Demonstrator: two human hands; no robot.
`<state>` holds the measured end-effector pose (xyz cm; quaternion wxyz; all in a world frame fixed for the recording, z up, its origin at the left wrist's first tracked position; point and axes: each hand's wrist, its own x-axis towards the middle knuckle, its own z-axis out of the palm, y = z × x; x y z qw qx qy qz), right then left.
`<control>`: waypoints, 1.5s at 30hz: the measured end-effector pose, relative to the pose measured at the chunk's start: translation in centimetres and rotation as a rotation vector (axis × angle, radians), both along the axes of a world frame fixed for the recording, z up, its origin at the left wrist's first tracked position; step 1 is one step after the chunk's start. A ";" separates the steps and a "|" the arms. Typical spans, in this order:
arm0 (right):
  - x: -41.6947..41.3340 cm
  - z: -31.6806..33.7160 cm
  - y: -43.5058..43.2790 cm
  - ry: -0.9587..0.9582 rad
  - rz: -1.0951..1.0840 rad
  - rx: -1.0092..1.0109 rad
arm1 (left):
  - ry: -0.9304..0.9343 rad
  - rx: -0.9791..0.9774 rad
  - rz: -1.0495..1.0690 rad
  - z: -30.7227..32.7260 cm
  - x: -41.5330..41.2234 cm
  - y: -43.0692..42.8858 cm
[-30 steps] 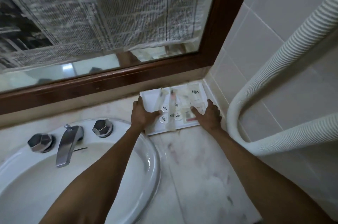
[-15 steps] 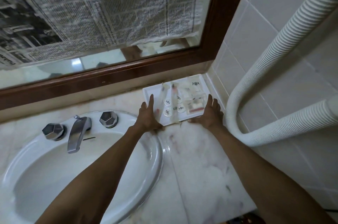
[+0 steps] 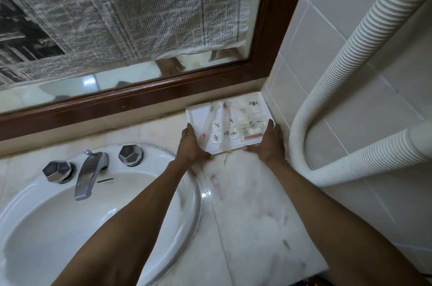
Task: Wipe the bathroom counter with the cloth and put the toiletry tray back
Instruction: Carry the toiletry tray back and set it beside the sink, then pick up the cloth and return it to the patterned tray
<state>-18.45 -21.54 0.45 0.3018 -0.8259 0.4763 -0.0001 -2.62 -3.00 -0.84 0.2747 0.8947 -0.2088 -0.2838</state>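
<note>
Toiletry tray (image 3: 259,108) sits in back right corner of worktop (image 3: 252,204), against mirror frame and tiled wall. Left hand (image 3: 190,145), right hand (image 3: 268,143) flat against near corners, fingers extended, not clenched. Replacement looks nearly done (cloth nowhere visible; wiping unverifiable).

A glossy, veined marble counter (image 3: 252,211) is seen, with polished metal tap (image 3: 90,173), glazed white basin (image 3: 187,204), varnished wood mirror frame (image 3: 268,28), newspaper (image 3: 140,5) and ribbed plastic hose (image 3: 350,52).

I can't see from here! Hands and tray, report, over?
Left hand and right hand flat against tray sides. Tray in counter corner. Nothing blocking.
</note>
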 end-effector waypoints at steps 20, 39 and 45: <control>5.7 4.2 8.1 -0.422 0.206 -0.063 | -0.176 0.002 -0.096 4.4 1.7 6.2; 21.6 9.3 53.8 -0.552 0.656 0.055 | -0.407 -0.009 0.348 12.6 7.1 54.7; 24.1 7.8 64.4 -0.514 0.817 0.134 | -0.365 0.052 0.525 11.2 8.7 66.3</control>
